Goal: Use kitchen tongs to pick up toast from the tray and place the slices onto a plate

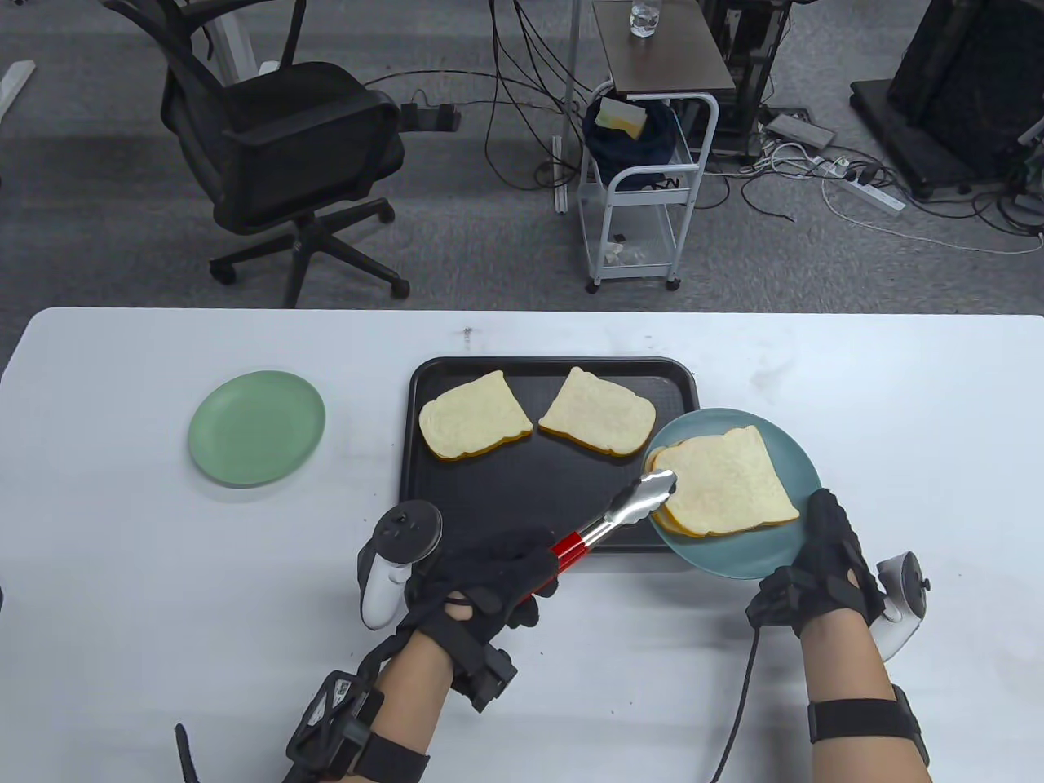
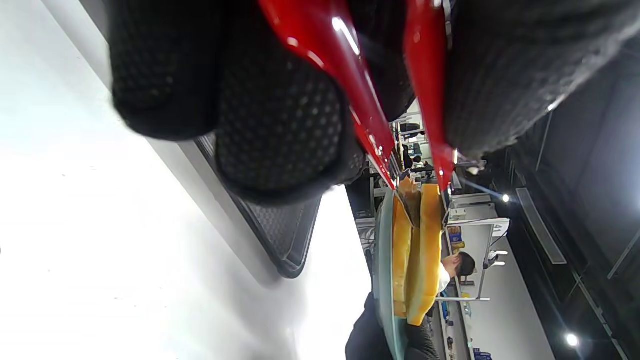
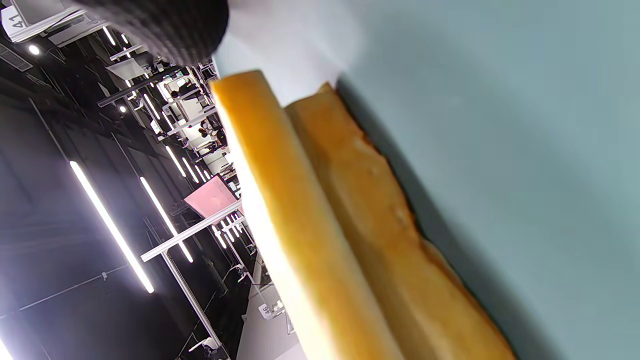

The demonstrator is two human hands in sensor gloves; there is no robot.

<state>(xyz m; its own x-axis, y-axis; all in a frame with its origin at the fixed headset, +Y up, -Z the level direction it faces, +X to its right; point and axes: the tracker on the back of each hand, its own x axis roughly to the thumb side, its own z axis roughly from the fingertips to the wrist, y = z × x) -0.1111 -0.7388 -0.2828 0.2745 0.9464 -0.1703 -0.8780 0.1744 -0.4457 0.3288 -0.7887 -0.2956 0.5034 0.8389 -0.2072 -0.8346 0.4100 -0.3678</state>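
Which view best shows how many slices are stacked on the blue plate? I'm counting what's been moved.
The right wrist view: two toast slices show edge-on against the blue plate. The left wrist view shows the same two edges, smaller. The table view shows the top slice, the lower one barely peeking out.

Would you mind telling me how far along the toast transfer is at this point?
About halfway. Done: two slices sit stacked on the blue plate, which the right hand holds at its rim. In hand: the left hand grips the tongs, their tips at the top slice. Left: two slices, the left toast and the right toast, remain on the tray.
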